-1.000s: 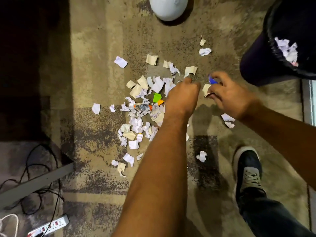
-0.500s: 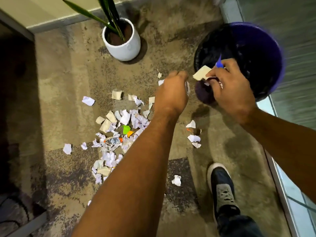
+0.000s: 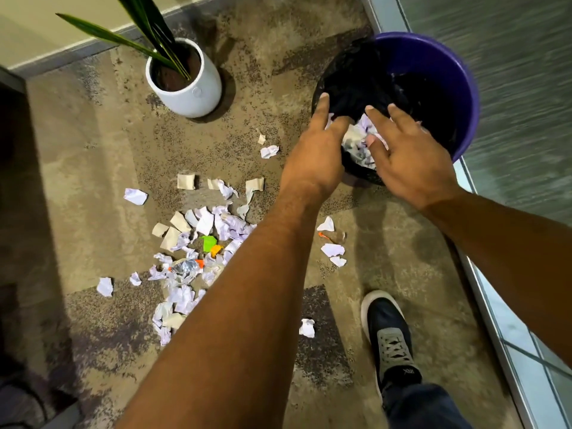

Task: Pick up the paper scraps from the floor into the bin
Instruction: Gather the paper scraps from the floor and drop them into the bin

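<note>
white and tan paper scraps [image 3: 198, 239] lying thick across the carpet [image 3: 93, 168] at left and centre, most of the job waiting there. further right, stray bits [image 3: 332, 250] sitting near the shoe [image 3: 391, 332]. left hand [image 3: 315, 159] hovering at the rim of the purple bin [image 3: 464, 88], fingers spread and holding nothing. right hand [image 3: 408, 159] hanging over the bin mouth, fingers splayed, empty too. lying inside the black liner, a small heap of scraps [image 3: 359, 140] already binned, judging as an early share only.

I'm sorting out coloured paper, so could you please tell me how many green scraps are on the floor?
1: a green scrap in the main pile, left of the left forearm, beside an orange scrap. The arm could hide others.
</note>
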